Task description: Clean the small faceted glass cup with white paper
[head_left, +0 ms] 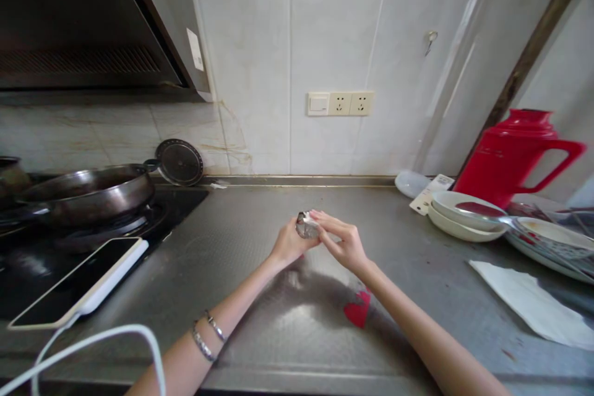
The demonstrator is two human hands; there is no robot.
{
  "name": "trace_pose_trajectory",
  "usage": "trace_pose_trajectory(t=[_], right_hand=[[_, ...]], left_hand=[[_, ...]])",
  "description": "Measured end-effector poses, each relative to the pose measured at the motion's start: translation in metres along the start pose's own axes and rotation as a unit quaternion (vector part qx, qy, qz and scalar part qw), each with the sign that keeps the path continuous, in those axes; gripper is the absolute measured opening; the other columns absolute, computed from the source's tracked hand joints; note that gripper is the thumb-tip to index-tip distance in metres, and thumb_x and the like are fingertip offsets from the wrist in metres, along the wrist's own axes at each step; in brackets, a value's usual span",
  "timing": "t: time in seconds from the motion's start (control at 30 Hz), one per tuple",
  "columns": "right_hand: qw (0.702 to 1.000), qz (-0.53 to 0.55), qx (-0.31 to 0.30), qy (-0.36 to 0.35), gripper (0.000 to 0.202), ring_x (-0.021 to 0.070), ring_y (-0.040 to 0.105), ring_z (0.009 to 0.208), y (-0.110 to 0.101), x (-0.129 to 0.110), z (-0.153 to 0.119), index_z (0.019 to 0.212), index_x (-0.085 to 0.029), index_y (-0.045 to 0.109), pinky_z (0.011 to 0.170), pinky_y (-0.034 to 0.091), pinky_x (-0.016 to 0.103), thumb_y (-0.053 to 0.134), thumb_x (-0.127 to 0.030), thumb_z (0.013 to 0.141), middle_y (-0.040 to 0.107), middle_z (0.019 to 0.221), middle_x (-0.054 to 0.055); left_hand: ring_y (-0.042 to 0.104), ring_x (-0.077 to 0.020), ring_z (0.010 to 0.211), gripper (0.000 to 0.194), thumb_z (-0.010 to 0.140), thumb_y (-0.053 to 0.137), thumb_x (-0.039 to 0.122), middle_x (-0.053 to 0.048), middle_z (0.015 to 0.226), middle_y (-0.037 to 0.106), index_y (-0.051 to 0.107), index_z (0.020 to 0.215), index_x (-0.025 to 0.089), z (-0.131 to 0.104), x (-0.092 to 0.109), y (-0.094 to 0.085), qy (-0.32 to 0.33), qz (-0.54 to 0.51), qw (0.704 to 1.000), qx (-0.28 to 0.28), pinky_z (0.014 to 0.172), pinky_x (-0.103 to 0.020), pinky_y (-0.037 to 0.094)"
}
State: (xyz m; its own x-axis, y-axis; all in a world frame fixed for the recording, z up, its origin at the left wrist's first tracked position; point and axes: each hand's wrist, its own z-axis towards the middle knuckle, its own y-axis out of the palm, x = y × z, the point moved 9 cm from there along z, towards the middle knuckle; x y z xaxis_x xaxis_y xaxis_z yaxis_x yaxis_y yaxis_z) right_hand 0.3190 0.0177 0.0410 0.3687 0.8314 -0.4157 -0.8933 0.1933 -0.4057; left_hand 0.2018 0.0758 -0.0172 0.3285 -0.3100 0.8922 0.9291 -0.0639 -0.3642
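Small silvery object [307, 226] above the surface [250, 213], left hand [288, 242] clamped around it (fingers mostly hidden), right hand [347, 242] touching its right side, whether gripping I cannot tell, far-left pot [12, 178] cut off.

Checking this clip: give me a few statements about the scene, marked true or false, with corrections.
1. The left hand and right hand meet at one small shiny object. True.
2. Two bracelets are on the right forearm. False: the bracelets are on the left forearm.
3. The red thermos jug is to the right of the wall sockets. True.
4. The smartphone lies at the far right, beside the bowls. False: the smartphone is at the left, by the black cooktop.
5. A white cable runs from the smartphone's end. True.
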Motion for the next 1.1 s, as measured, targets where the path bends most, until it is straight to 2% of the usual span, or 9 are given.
trace_pose_trajectory(t=[0.13, 0.33, 0.4, 0.5, 0.6, 0.7, 0.9, 0.97, 1.1], right_hand=[[0.997, -0.012, -0.051, -0.062, 0.030, 0.0224, 0.057, 0.118, 0.012, -0.012, -0.001, 0.112, -0.024, 0.067, 0.106, 0.042, 0.044, 0.051, -0.020, 0.088, 0.065, 0.120, 0.005], [0.995, 0.024, 0.022, 0.092, 0.027, 0.0248, 0.063, 0.109, -0.002, 0.020, -0.001, 0.108, -0.025, 0.070, 0.096, 0.051, 0.043, 0.049, -0.030, 0.091, 0.068, 0.113, 0.004], [0.992, 0.035, 0.032, 0.117, 0.027, 0.0251, 0.064, 0.107, -0.005, 0.025, -0.002, 0.107, -0.026, 0.070, 0.094, 0.052, 0.044, 0.050, -0.032, 0.090, 0.069, 0.111, 0.004], [0.997, 0.035, 0.014, 0.075, 0.026, 0.0247, 0.062, 0.110, -0.005, 0.014, 0.000, 0.107, -0.026, 0.070, 0.100, 0.047, 0.047, 0.051, -0.031, 0.090, 0.069, 0.112, 0.004], [0.999, 0.030, -0.034, 0.003, 0.025, 0.0243, 0.060, 0.113, 0.005, -0.002, 0.002, 0.107, -0.026, 0.070, 0.104, 0.043, 0.048, 0.053, -0.028, 0.089, 0.068, 0.113, 0.005], [0.999, 0.032, -0.040, 0.005, 0.025, 0.0241, 0.060, 0.114, 0.009, -0.001, 0.002, 0.106, -0.026, 0.070, 0.105, 0.042, 0.047, 0.053, -0.029, 0.089, 0.068, 0.114, 0.004], [0.984, 0.064, 0.042, 0.162, 0.027, 0.0266, 0.066, 0.102, -0.004, 0.038, -0.004, 0.104, -0.026, 0.072, 0.088, 0.055, 0.042, 0.051, -0.036, 0.089, 0.070, 0.108, 0.002], [0.983, 0.062, 0.050, 0.163, 0.026, 0.0264, 0.067, 0.100, -0.007, 0.038, -0.004, 0.103, -0.026, 0.072, 0.086, 0.056, 0.042, 0.053, -0.036, 0.089, 0.070, 0.107, 0.001], [0.993, 0.049, 0.038, 0.097, 0.025, 0.0240, 0.062, 0.110, -0.008, 0.019, -0.001, 0.105, -0.028, 0.071, 0.098, 0.049, 0.044, 0.052, -0.033, 0.089, 0.069, 0.112, 0.001]], left_hand=[[0.066, -0.0211, 0.082, 0.046, 0.064, 0.074, 0.037, -0.005, 0.088, 0.070, 0.064, 0.105, 0.018, -0.001, 0.004, 0.003, 0.025, 0.023, 0.999, -0.022, 0.064, -0.028, 0.053], [0.065, -0.0169, 0.070, 0.050, 0.057, 0.080, 0.033, -0.004, 0.081, 0.069, 0.063, 0.100, 0.013, 0.001, -0.007, 0.005, -0.022, -0.011, 1.000, -0.012, 0.058, -0.023, 0.051], [0.062, -0.0141, 0.061, 0.047, 0.059, 0.079, 0.035, -0.003, 0.076, 0.068, 0.063, 0.097, 0.012, 0.001, -0.010, 0.008, -0.041, -0.030, 0.998, -0.023, 0.052, -0.022, 0.049], [0.059, -0.0121, 0.053, 0.044, 0.062, 0.077, 0.037, -0.003, 0.073, 0.067, 0.063, 0.097, 0.013, 0.001, -0.007, 0.008, -0.038, -0.052, 0.997, -0.036, 0.045, -0.020, 0.045], [0.061, -0.0147, 0.061, 0.043, 0.060, 0.077, 0.037, -0.003, 0.077, 0.068, 0.065, 0.095, 0.016, 0.000, -0.001, 0.005, -0.011, -0.036, 0.999, -0.031, 0.047, -0.020, 0.045], [0.063, -0.0162, 0.067, 0.046, 0.058, 0.079, 0.034, -0.004, 0.081, 0.069, 0.064, 0.097, 0.016, -0.002, 0.000, 0.006, -0.004, -0.034, 0.999, -0.030, 0.052, -0.021, 0.047], [0.049, -0.0071, 0.036, 0.043, 0.065, 0.073, 0.041, 0.000, 0.066, 0.063, 0.059, 0.093, 0.012, -0.008, -0.013, 0.024, -0.099, -0.117, 0.983, -0.096, 0.038, -0.021, 0.042], [0.048, -0.0066, 0.034, 0.046, 0.067, 0.071, 0.045, 0.000, 0.063, 0.062, 0.058, 0.095, 0.011, -0.010, -0.013, 0.027, -0.116, -0.158, 0.974, -0.112, 0.037, -0.021, 0.042], [0.049, -0.0069, 0.036, 0.054, 0.064, 0.070, 0.055, -0.001, 0.065, 0.061, 0.059, 0.094, 0.011, -0.012, -0.009, 0.026, -0.131, -0.216, 0.960, -0.118, 0.040, -0.023, 0.047]])
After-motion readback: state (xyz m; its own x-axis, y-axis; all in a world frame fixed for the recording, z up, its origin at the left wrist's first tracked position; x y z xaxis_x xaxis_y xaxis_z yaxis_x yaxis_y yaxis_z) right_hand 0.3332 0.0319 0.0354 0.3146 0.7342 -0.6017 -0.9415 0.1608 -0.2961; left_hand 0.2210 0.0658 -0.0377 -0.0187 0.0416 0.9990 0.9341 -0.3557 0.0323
